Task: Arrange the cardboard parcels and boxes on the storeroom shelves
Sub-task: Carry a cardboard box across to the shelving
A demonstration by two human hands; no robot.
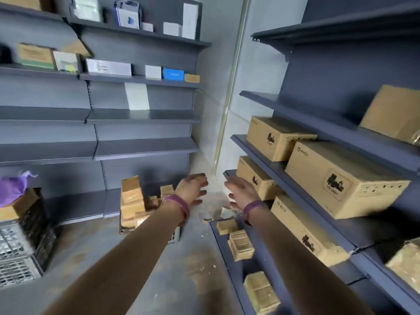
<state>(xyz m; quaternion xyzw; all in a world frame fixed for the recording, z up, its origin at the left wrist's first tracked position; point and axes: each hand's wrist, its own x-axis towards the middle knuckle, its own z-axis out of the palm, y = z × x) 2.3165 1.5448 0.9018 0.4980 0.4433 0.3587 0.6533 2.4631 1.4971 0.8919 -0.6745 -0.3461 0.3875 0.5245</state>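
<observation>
Both arms stretch forward over the floor, palms facing each other. My left hand [193,187] and my right hand [241,192] hold nothing, fingers relaxed. A heap of small cardboard parcels [134,205] sits in a crate on the floor just left of my left wrist. On the right shelves stand large cardboard boxes: one big printed box [341,178], another behind it [272,137], one on the shelf below [254,176] and a long one lower down [302,230]. Small parcels [241,245] lie on the bottom right shelf.
Grey wall shelves on the left carry white, blue and brown boxes [172,73] on the upper levels; the middle shelf [145,146] is bare. Black and grey plastic crates [25,242] with a purple bag [13,187] stand at the left. A brown box [393,112] sits upper right.
</observation>
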